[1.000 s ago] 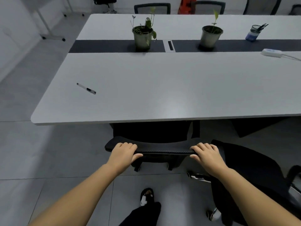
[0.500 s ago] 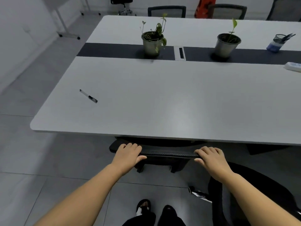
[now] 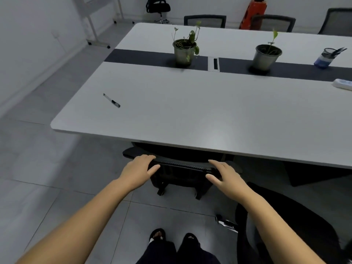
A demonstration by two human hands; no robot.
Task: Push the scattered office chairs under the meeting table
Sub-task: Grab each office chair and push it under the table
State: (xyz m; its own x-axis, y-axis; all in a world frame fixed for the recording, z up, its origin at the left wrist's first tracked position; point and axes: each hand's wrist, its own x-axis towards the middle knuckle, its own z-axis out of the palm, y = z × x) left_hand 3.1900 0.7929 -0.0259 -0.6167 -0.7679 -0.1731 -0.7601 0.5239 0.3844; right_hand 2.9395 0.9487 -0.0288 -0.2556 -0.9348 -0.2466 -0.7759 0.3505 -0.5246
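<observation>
A black office chair (image 3: 182, 165) stands tucked in at the near edge of the white meeting table (image 3: 190, 119); its seat is hidden under the tabletop and only the top of its back and some legs show. My left hand (image 3: 140, 169) holds the left end of the backrest rim, fingers over the top and thumb in front. On the right end lies my right hand (image 3: 223, 175), flatter, with the fingers stretched out and apart. A second black chair (image 3: 297, 221) stands out on the floor at my right.
Two potted plants (image 3: 183, 52) (image 3: 266, 56), a pen (image 3: 112, 101), a pen cup (image 3: 324, 58) and a white device (image 3: 342, 84) are on the table. Chairs (image 3: 204, 20) (image 3: 272, 22) line the far side. Another chair (image 3: 158, 6) is in the far corner.
The chair has rolled further under the table, so less of its back shows. My view has shifted left. My right hand's fingers have straightened on the rim.
</observation>
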